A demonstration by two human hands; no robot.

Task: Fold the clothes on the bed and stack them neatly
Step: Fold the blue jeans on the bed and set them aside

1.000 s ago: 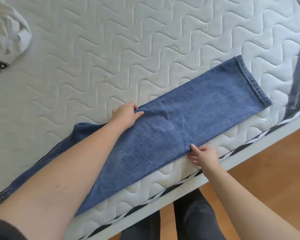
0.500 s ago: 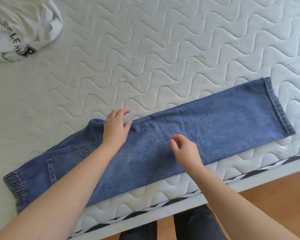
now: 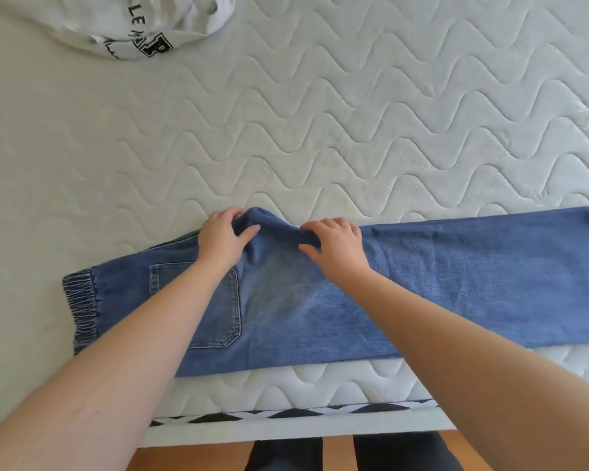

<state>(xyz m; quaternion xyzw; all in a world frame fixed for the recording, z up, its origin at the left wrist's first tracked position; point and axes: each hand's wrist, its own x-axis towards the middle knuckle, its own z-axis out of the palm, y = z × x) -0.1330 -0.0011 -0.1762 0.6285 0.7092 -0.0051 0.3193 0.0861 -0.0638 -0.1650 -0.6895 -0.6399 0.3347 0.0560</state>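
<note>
Blue jeans [image 3: 456,280] lie folded lengthwise along the near edge of the white quilted mattress [image 3: 320,113], elastic waistband at the left, legs running off to the right. A back pocket faces up. My left hand [image 3: 223,239] grips the protruding crotch corner of the jeans at their far edge, fingers curled round the denim. Just to its right, my right hand [image 3: 335,248] pinches the same far edge. A raised fold of denim bunches between the two hands.
A crumpled white garment with black lettering [image 3: 143,25] lies at the far left of the mattress. The mattress's near edge with black-and-white piping [image 3: 286,413] runs below the jeans, with wooden floor beyond.
My right hand moved from the middle of the jeans up to the far edge beside my left hand. Both now hold the crotch corner. The view shifted left.
</note>
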